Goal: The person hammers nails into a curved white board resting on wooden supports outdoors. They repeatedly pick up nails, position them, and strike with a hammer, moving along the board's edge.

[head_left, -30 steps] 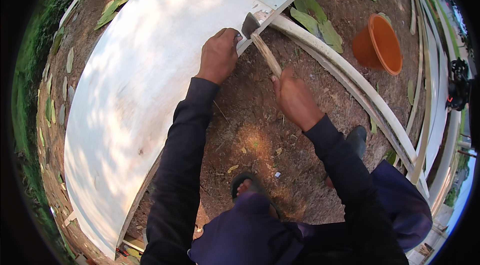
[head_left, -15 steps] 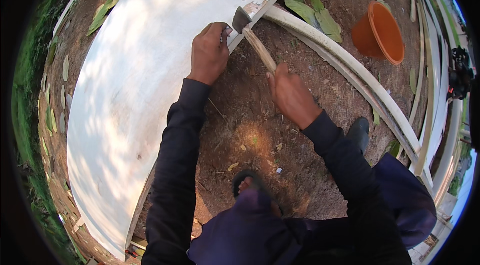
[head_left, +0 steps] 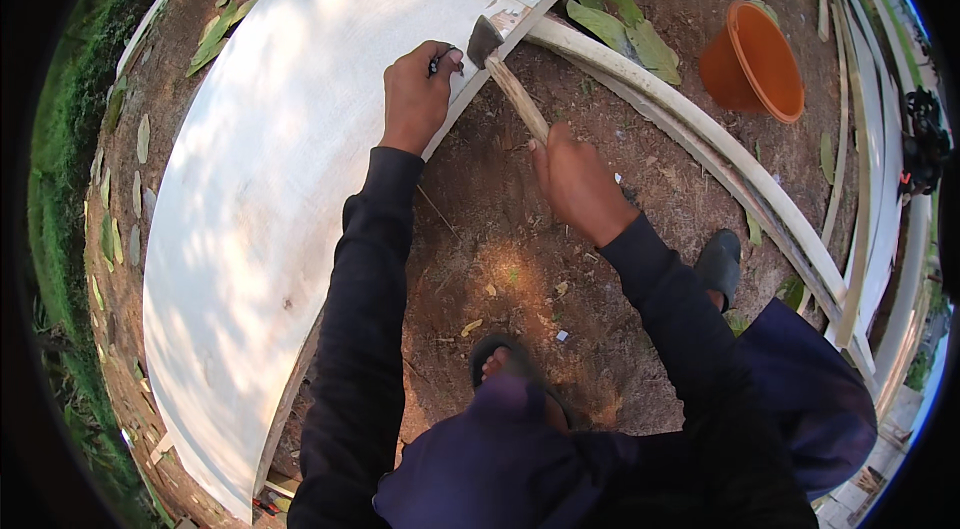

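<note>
My right hand (head_left: 582, 184) is wrapped round the wooden handle of a hatchet (head_left: 518, 99). The dark metal head of the hatchet is at the edge of a large white panel (head_left: 270, 159), just right of my left fingers. Closed above that same edge, my left hand (head_left: 417, 94) pinches small dark pieces that look like nails; the fingers partly hide them. By the hatchet head, the panel's corner has a worn patch of bare wood, close to a seam between two sheets.
A curved pale wooden strip (head_left: 690, 134) runs from under the panel towards the lower right. An orange bucket (head_left: 745, 64) stands at the upper right, near big green leaves (head_left: 625, 24). Long pale strips (head_left: 870, 189) lie along the right. My sandalled feet are on the dirt below.
The view has shifted slightly, so the panel sits a little further right and the bucket a little further left. Both hands keep their grips, and the hatchet head stays by the panel edge.
</note>
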`<act>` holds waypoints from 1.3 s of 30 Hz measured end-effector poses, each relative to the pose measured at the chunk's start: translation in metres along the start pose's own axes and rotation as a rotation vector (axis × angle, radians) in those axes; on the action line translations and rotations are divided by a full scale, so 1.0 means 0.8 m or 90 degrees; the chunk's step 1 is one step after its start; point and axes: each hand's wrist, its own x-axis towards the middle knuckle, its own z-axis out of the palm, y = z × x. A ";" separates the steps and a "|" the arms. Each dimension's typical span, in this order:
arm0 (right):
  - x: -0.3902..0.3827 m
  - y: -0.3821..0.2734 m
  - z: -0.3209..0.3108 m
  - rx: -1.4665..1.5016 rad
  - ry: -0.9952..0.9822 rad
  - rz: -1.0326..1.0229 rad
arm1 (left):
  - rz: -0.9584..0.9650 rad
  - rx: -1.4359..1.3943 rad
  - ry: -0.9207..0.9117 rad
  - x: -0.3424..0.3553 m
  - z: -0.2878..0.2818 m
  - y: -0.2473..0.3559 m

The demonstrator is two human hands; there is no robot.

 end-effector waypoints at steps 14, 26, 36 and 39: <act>0.014 -0.039 -0.075 -0.026 -0.093 -0.012 | 0.007 0.025 0.035 -0.016 0.007 -0.005; 0.023 -0.078 -0.110 -0.064 -0.024 -0.082 | 0.055 0.010 0.054 -0.017 0.008 -0.011; 0.015 -0.054 -0.093 -0.075 -0.062 -0.032 | 0.016 0.041 0.045 -0.022 0.009 -0.005; 0.016 -0.075 -0.098 0.005 0.039 -0.097 | 0.029 0.030 0.060 -0.019 0.009 -0.011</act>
